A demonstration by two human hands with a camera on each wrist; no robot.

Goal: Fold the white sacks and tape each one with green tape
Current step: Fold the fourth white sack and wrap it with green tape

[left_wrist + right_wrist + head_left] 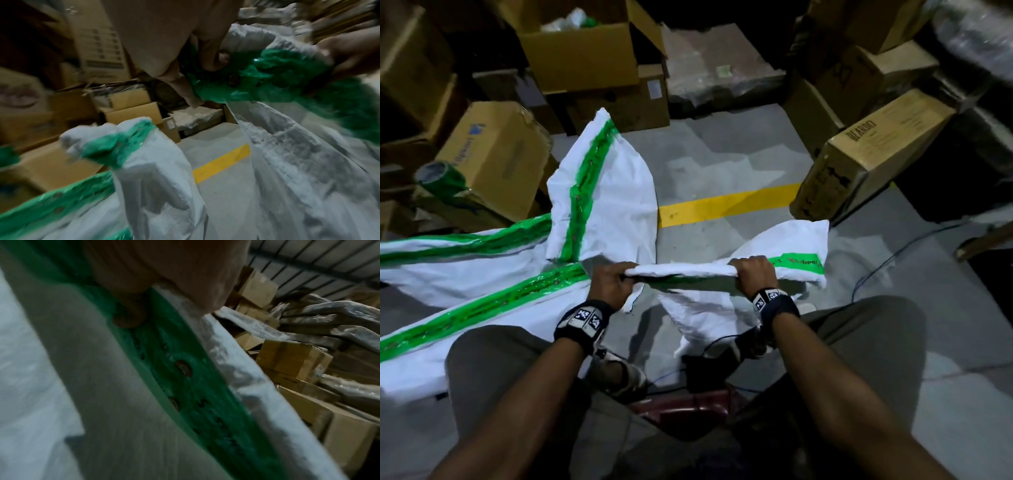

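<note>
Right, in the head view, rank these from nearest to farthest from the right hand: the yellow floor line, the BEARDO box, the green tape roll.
From the right hand:
1. Yellow floor line, just ahead, slightly left.
2. BEARDO box, ahead to the right.
3. Green tape roll, far left, on a carton.

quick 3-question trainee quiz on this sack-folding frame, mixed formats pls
1. True or false: both hands grip the same bunched edge of the white sack.
2. Where is the roll of green tape? A) in the right hand B) on a cardboard box to the left C) on the yellow floor line
3. Fill in: the green band on the sack prints show beside the ___ hand.

Key:
1. True: left hand and right hand both hold it.
2. B
3. right
</note>
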